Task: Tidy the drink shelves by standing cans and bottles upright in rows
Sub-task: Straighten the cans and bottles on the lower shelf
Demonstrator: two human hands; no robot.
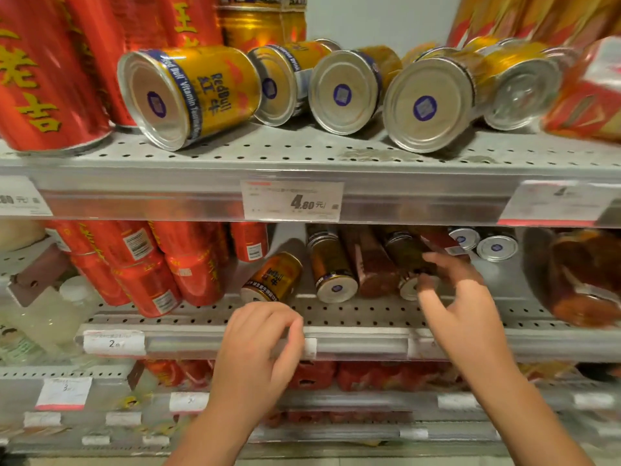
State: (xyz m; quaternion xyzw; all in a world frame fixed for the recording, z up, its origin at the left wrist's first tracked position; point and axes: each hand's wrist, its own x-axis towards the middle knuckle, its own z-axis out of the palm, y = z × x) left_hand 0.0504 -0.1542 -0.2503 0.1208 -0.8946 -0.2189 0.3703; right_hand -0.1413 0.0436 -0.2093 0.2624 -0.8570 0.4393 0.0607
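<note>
Head view. The right hand (460, 297) reaches into the middle shelf (369, 312), its fingers spread and released around a gold can (408, 257) that lies on its side. Blur hides whether they touch it. The left hand (258, 341) hovers at that shelf's near rail, fingers loosely curled and grasping nothing.

Rolling is the likely trouble. Other fallen cans (332, 264) lie near to its left, and lifting this one could nudge them toward the near edge. The red cans (144, 267) farther left lean in a heap and may slide if bumped. The top-shelf cans (346, 92) also lie on their sides with their ends toward the near edge, so a knock there could drop one onto the hands.

Both shelves are grey perforated metal, likely smooth enough for cans to roll. Clear rails front them, and the upper rail carries a price tag (292, 200). The bay is tight, with low headroom, packed shelves below and a pale wall behind.
</note>
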